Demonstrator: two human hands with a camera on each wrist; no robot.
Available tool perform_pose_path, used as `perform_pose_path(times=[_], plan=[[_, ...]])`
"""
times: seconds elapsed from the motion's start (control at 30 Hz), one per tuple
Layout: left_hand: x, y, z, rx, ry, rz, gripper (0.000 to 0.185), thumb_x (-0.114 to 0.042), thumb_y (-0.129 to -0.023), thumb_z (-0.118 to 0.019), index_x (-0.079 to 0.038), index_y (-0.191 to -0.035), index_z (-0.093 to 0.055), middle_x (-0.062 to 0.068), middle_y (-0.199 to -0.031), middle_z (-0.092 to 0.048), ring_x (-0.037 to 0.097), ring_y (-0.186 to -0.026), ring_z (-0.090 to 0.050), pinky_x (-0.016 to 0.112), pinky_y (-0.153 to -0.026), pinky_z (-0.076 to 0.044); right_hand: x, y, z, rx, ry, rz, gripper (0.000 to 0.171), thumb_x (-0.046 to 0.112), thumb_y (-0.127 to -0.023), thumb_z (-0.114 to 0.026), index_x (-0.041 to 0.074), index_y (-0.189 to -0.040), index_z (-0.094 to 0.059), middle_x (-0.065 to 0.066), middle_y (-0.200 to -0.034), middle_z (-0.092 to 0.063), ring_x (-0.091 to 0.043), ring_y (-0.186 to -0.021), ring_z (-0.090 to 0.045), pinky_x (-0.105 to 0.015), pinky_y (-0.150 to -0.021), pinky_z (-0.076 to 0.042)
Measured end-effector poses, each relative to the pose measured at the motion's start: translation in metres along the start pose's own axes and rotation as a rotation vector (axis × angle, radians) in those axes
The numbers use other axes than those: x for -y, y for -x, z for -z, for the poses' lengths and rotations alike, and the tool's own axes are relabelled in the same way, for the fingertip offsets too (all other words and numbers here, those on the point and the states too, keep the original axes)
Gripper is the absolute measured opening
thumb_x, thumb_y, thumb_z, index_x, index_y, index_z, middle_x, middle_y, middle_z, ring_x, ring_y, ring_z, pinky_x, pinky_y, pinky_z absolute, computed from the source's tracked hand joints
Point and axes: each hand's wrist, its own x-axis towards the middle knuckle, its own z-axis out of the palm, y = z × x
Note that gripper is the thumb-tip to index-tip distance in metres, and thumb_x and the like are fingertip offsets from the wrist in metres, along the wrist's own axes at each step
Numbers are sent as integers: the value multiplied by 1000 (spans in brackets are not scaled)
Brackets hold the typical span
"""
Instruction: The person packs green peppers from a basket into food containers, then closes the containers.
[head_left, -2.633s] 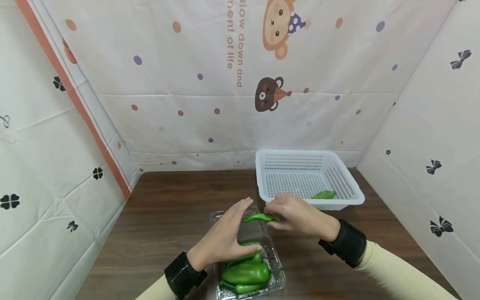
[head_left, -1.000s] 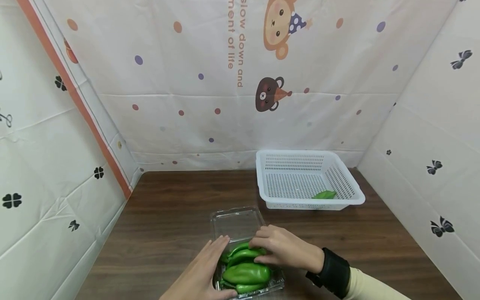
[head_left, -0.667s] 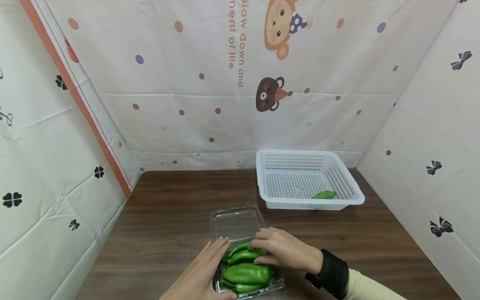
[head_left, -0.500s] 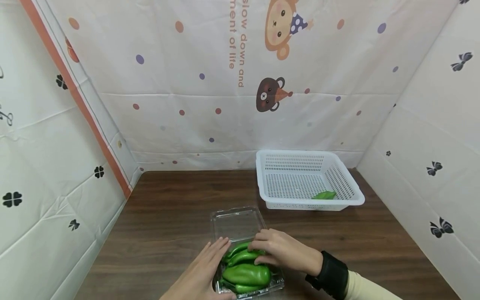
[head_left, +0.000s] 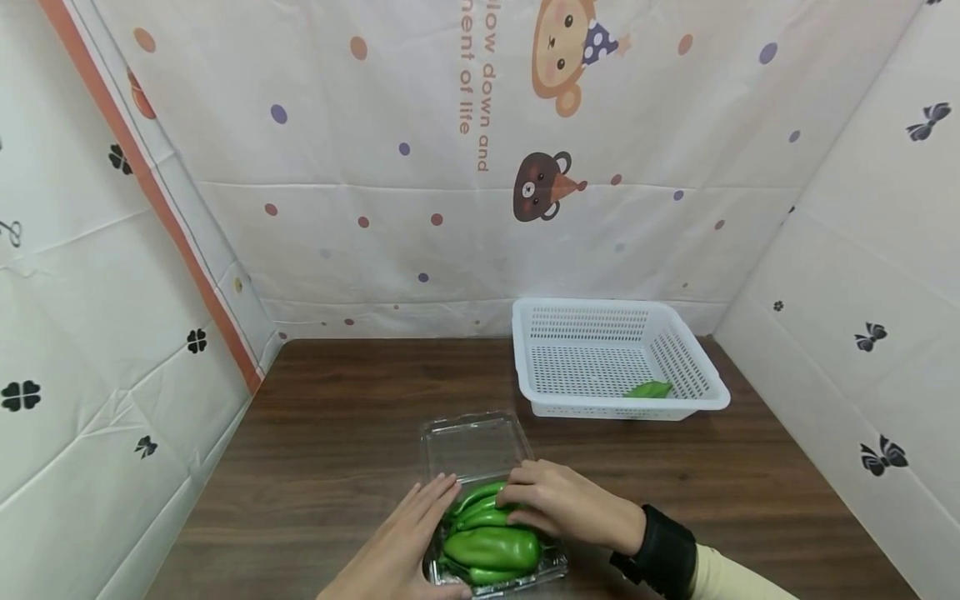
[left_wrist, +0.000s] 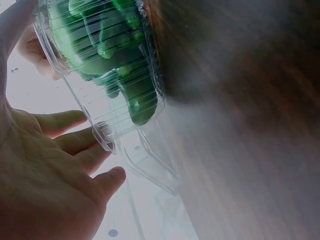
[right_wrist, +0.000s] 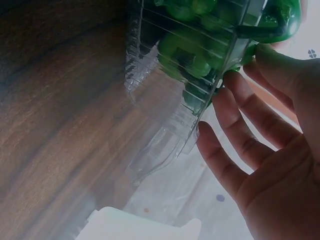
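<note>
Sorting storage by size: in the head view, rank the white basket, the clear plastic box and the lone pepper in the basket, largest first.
1. white basket
2. clear plastic box, nearer the camera yet looking smaller
3. lone pepper
</note>
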Motion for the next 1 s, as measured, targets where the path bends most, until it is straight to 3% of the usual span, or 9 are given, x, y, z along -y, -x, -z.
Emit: perform_pose_path(times=[0.4,0.6,0.8,1.0], plan=[[-1,-1,2,15,4,13,107,-70,-81,-74,-7,-159,-36,11,-164,-35,31,-150,-34,55,-118,-32,3,2,0,-2,-5,-7,16,26,-100,-70,21,-115,-71,11,-103,-63,-1,-92,-56,-14,-83,-46],[-4,-4,4,26,16,13,104,-70,-83,-72,-12,-160,-36,10,-166,-32,31,-151,-32,56,-118,-32,4,4,2,9,-40,-24,18,24,-101,-68,20,-119,-71,9,-107,-64,-2,-97,-58,-14,-89,-46],[-10,-16,13,28,28,22,99,-68,-88,-69,-22,-164,-25,1,-169,-25,28,-153,-28,54,-117,-37,3,4,4,-2,-25,-4,20,25,-100,-69,20,-120,-70,9,-108,-64,-2,-98,-58,-13,-90,-45],[-14,-34,16,-28,53,25,87,-59,-92,-70,-14,-159,-36,8,-166,-31,29,-148,-37,52,-108,-48,-2,4,8,-45,25,2,21,18,-94,-77,19,-114,-73,9,-103,-64,-1,-94,-59,-12,-86,-47]])
